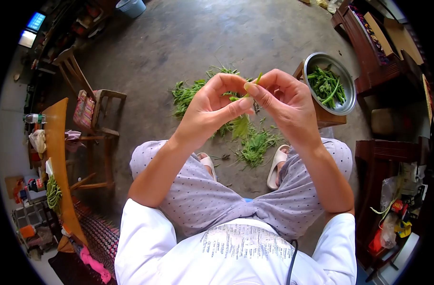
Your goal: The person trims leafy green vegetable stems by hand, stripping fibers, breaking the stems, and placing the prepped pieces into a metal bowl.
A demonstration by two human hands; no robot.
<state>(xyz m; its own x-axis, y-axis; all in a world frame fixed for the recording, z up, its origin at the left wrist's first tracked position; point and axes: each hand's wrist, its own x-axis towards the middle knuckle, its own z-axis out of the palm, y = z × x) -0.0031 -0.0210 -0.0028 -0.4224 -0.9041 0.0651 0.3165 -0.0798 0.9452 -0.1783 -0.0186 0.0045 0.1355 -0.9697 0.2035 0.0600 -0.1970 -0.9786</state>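
Observation:
My left hand and my right hand meet in front of me, both closed in a pinch on a thin green stem. The stem's tip pokes up between the fingertips, and a leaf hangs below them. Behind and beneath my hands, a loose pile of leafy greens lies on the floor. A smaller heap of green trimmings is nearer my feet. To the right, a metal basin holds cut green stems.
The basin rests on a small wooden stool beside my right knee. On the left are a wooden chair and a wooden tabletop. Dark wooden furniture lines the right side. A blue bucket sits at the far left.

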